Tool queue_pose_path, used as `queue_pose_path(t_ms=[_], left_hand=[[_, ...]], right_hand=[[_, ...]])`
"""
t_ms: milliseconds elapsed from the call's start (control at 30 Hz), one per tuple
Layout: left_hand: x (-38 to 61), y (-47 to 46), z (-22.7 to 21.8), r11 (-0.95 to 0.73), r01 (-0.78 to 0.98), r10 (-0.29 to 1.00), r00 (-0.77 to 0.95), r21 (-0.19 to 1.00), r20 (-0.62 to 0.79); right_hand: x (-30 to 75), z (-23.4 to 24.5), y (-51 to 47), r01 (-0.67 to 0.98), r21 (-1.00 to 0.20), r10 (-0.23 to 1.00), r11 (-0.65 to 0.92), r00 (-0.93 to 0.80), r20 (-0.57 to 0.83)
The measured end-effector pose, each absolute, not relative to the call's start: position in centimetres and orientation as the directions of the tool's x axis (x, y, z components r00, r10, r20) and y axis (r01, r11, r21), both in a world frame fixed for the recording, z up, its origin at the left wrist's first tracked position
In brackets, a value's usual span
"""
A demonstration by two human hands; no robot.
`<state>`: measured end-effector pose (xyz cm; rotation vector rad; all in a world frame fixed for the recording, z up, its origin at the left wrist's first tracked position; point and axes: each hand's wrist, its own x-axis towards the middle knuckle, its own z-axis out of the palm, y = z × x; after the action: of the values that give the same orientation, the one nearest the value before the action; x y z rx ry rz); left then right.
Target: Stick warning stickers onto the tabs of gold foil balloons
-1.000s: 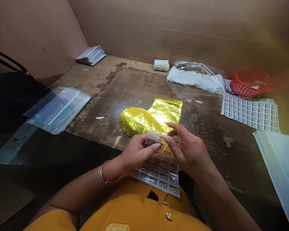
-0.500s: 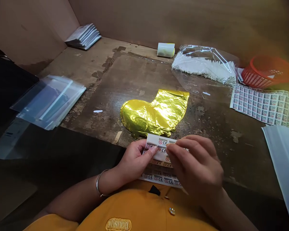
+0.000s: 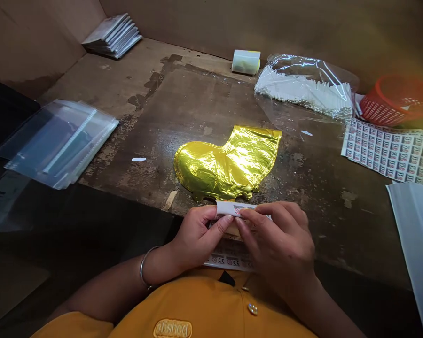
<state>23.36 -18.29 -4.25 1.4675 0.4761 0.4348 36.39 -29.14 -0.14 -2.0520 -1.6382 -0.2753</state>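
My left hand (image 3: 200, 234) grips the left side of a white sticker sheet (image 3: 225, 208), its thumb lying across the front. The sheet is bent over near its top and carries small printed CE labels. My right hand (image 3: 282, 234) pinches the sheet by a label, thumb and forefinger close together; whether a label is lifted off, I cannot tell. More printed sheet (image 3: 229, 260) hangs below, against my orange shirt. Just beyond my hands a flat gold foil balloon (image 3: 229, 164) lies on the brown table (image 3: 204, 101).
Clear plastic sleeves (image 3: 63, 141) lie at left, a stack of packets (image 3: 113, 35) behind them. At the back are a roll (image 3: 246, 62) and a clear bag of white strips (image 3: 303, 89). A red basket (image 3: 391, 103), sticker sheets (image 3: 387, 150) and white sheets (image 3: 416, 234) are at right.
The sticker sheet was flatter and showed several label rows; now its top is bent over. My right hand has come left and lower, its thumb now against the sheet.
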Motion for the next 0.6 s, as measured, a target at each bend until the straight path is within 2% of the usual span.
queue_pose_path(t_ms=[167, 433, 600], left_hand=[[23.14, -18.41, -4.49, -0.082, 0.043, 0.558, 0.830, 0.996, 0.010], [23.28, -18.55, -4.64, -0.093, 0.063, 0.552, 0.834, 0.994, -0.002], [23.05, -18.26, -4.58, -0.303, 0.050, 0.524, 0.843, 0.952, 0.122]], right_hand=[[36.51, 0.34, -29.36, 0.973, -0.162, 0.832, -0.164, 0.225, 0.507], [35.93, 0.29, -29.23, 0.973, -0.184, 0.890, -0.141, 0.206, 0.407], [35.87, 0.70, -29.04, 0.978, -0.168, 0.912, -0.124, 0.180, 0.369]])
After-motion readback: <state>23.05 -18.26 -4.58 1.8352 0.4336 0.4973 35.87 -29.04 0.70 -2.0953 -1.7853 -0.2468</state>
